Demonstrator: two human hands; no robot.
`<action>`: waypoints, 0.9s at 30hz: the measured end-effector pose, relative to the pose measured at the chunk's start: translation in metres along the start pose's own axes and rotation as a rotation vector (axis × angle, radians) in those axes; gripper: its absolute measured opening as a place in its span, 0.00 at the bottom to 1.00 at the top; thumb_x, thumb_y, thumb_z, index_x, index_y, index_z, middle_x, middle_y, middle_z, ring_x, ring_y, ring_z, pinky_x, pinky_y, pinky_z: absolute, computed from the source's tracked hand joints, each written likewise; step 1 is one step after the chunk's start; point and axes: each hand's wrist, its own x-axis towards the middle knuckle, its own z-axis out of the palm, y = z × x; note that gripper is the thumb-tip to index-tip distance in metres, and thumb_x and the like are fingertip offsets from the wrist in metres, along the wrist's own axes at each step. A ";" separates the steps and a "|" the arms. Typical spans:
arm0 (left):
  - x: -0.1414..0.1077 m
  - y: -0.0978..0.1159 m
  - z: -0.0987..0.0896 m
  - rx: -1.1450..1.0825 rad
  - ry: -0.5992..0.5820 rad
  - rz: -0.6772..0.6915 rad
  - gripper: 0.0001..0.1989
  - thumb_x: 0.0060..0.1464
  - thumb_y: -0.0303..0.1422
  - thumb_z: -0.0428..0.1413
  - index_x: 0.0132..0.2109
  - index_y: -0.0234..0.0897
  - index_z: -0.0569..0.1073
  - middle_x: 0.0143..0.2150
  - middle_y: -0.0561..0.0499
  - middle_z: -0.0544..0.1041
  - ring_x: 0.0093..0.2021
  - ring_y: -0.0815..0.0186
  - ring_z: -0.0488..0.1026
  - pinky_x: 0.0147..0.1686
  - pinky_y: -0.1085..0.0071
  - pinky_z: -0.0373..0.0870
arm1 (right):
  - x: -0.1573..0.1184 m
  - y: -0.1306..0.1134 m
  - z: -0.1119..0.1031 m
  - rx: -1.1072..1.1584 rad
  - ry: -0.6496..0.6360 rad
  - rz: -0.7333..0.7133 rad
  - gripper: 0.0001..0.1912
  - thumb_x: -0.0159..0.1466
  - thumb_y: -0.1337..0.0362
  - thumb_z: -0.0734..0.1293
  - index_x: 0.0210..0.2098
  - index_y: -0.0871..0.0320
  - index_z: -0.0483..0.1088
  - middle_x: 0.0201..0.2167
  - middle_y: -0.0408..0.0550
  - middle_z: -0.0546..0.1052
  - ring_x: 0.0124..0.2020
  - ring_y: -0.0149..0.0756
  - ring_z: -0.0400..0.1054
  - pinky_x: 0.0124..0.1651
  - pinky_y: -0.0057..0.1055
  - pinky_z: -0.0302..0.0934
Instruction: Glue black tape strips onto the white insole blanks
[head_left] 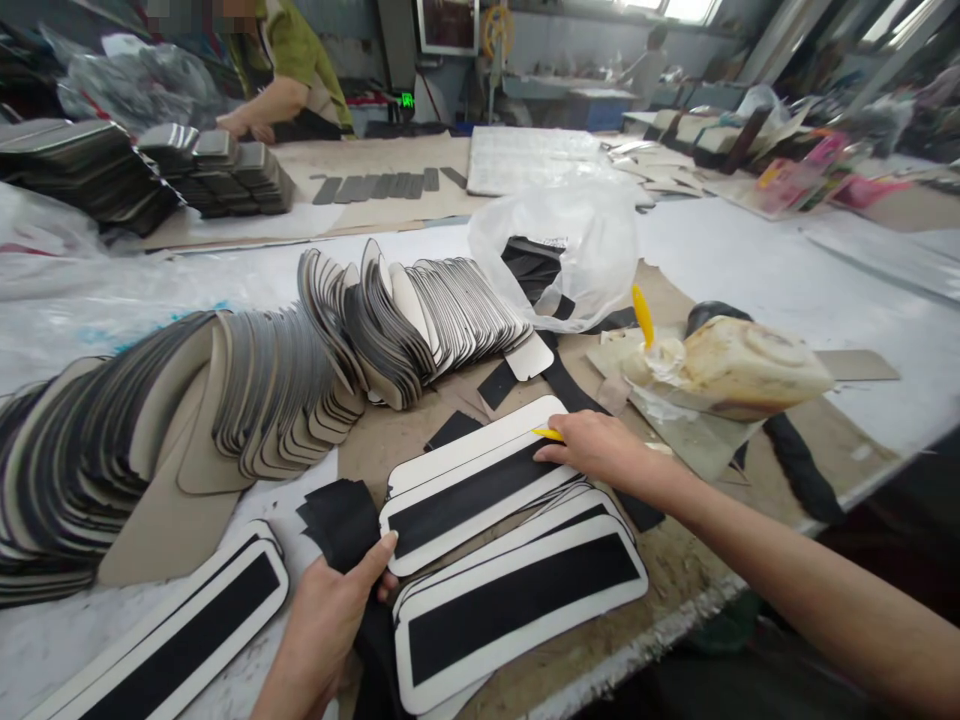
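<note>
At six o'clock, the card (450, 452) is white with a black stripe (472, 500). The stick (550, 434) is yellow. At three o'clock, the cream bottle (757, 365) has brown smudges. The shirt (296, 42) at eleven is green.

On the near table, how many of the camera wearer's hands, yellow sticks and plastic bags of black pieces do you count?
Hands: 2 (left hand, right hand)
Yellow sticks: 2 (held stick, unheld stick)
Bags: 1 (plastic bag)
Total: 5

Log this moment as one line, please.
left hand: pinching panel by a corner | right hand: gripping yellow tool over panel | scene: black pieces at left hand, bag, container
</note>
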 end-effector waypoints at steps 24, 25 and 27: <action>-0.030 0.004 -0.036 -0.298 -0.153 0.166 0.19 0.39 0.43 0.65 0.28 0.32 0.70 0.22 0.53 0.70 0.21 0.70 0.63 0.23 0.75 0.62 | -0.044 0.010 0.002 0.845 0.077 -0.019 0.23 0.56 0.42 0.63 0.23 0.56 0.62 0.17 0.40 0.62 0.19 0.32 0.55 0.23 0.30 0.50; -0.031 0.001 -0.038 -0.300 -0.158 0.184 0.18 0.40 0.43 0.65 0.28 0.32 0.70 0.22 0.53 0.70 0.22 0.70 0.63 0.23 0.75 0.62 | -0.050 0.007 0.000 0.911 0.066 0.015 0.24 0.55 0.41 0.65 0.23 0.55 0.61 0.15 0.39 0.60 0.17 0.31 0.53 0.22 0.29 0.48; -0.034 -0.003 -0.041 -0.301 -0.163 0.213 0.17 0.42 0.42 0.64 0.29 0.32 0.70 0.22 0.53 0.70 0.22 0.71 0.63 0.24 0.75 0.63 | -0.059 0.002 -0.002 1.016 0.054 0.048 0.24 0.52 0.42 0.69 0.22 0.55 0.60 0.14 0.37 0.57 0.16 0.29 0.50 0.19 0.28 0.45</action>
